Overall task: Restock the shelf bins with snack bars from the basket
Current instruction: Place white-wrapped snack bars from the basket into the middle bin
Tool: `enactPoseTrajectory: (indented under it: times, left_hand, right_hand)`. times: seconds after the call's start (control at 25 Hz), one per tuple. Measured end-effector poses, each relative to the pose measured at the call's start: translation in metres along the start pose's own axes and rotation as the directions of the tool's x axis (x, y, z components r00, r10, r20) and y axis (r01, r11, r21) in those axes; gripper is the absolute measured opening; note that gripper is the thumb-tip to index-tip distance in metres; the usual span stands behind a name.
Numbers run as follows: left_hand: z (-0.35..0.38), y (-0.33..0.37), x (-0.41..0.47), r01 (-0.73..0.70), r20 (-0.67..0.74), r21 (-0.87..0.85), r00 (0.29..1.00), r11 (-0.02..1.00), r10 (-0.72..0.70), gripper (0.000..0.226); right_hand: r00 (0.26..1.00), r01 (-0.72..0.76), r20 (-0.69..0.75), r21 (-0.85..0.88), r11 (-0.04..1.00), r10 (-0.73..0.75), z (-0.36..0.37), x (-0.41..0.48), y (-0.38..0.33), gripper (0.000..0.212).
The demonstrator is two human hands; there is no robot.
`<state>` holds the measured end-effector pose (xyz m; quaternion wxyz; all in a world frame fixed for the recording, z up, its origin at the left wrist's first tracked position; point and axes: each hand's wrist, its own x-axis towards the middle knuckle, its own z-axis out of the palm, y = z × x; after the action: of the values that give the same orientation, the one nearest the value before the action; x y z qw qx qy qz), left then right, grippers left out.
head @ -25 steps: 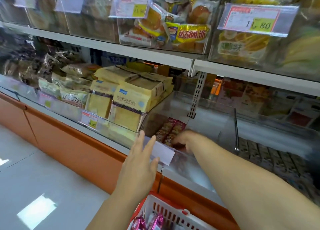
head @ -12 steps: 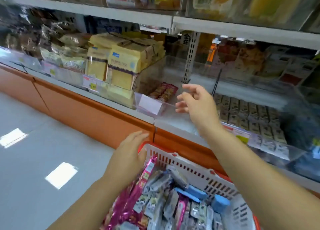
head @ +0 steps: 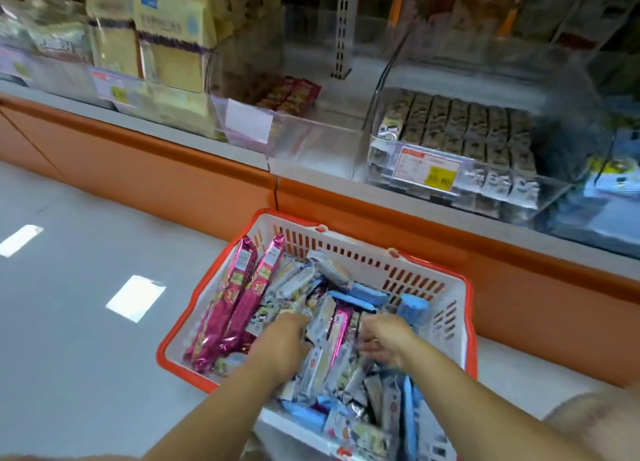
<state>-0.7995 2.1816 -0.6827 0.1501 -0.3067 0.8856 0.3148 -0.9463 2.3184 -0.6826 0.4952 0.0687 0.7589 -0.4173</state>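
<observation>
A white basket with an orange rim (head: 346, 249) stands on the floor below the shelf, heaped with snack bars: two long pink packs (head: 242, 297), silver-white bars (head: 329, 325) and blue packets (head: 367, 296). My left hand (head: 280, 342) is pushed into the pile, its fingertips hidden under wrappers. My right hand (head: 384, 339) is also among the bars, palm turned left and fingers apart. On the shelf, a clear bin (head: 311, 141) holds only a few red bars (head: 294, 95). The bin to its right (head: 554, 186) is packed with grey-green bars (head: 460, 121).
Yellow cake packs (head: 173, 34) fill the bin at the left. An orange base panel (head: 173, 176) runs under the shelf, just behind the basket. A perforated upright (head: 343, 27) stands behind the bins. Grey floor (head: 69, 304) lies left of the basket.
My right hand has come down from the near-empty bin into the basket. My left hand has gone from the basket rim into the pile. The view has tilted down.
</observation>
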Motion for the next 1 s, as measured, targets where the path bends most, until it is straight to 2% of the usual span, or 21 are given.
enactPoseTrajectory:
  times: [0.16,0.32,0.48,0.56,0.68,0.76,0.84,0.88,1.0]
  left_hand:
    - [0.026,0.005,0.014,0.071,0.062,0.060,0.995,0.996,-0.075,0.052]
    - [0.040,0.017,0.032,0.153,0.007,0.062,0.988,0.986,-0.154,0.060]
    - [0.049,0.024,0.046,0.212,-0.048,0.104,0.977,0.972,-0.208,0.051]
    - [0.050,0.024,0.049,0.231,-0.086,0.060,0.970,0.971,-0.226,0.045]
    - [0.048,0.022,0.045,0.248,-0.120,-0.186,0.954,0.951,-0.273,0.045]
    - [0.046,0.024,0.036,0.209,-0.132,-0.320,0.956,0.924,-0.262,0.046]
    - [0.042,0.028,0.022,0.123,-0.167,-0.373,0.966,0.920,-0.197,0.048]
    - [0.039,0.031,0.015,0.060,-0.202,-0.359,0.969,0.931,-0.140,0.048]
    - [0.025,0.044,-0.006,-0.136,-0.296,-0.166,0.952,0.977,0.082,0.048]
  right_hand:
    - [0.999,-0.045,0.017,-0.055,0.997,0.046,0.004,0.021,0.033,0.015]
    - [0.998,-0.061,0.001,0.084,0.995,0.061,0.007,0.030,0.044,0.015]
    - [0.998,-0.065,0.025,0.115,0.991,0.063,0.003,0.028,0.044,0.014]
    - [0.998,-0.056,0.035,0.094,0.994,0.052,0.000,0.024,0.044,0.015]
    - [0.999,-0.026,0.042,0.116,0.993,0.021,-0.005,0.019,0.041,0.021]
    - [0.999,0.025,0.038,0.180,0.983,-0.032,-0.009,0.015,0.038,0.026]
    - [0.994,0.087,0.041,0.259,0.962,-0.101,-0.010,0.011,0.033,0.031]
    - [0.990,0.108,0.054,0.306,0.946,-0.131,-0.011,0.009,0.029,0.034]
    - [0.981,0.148,0.054,0.396,0.906,-0.184,-0.009,-0.003,0.014,0.042]
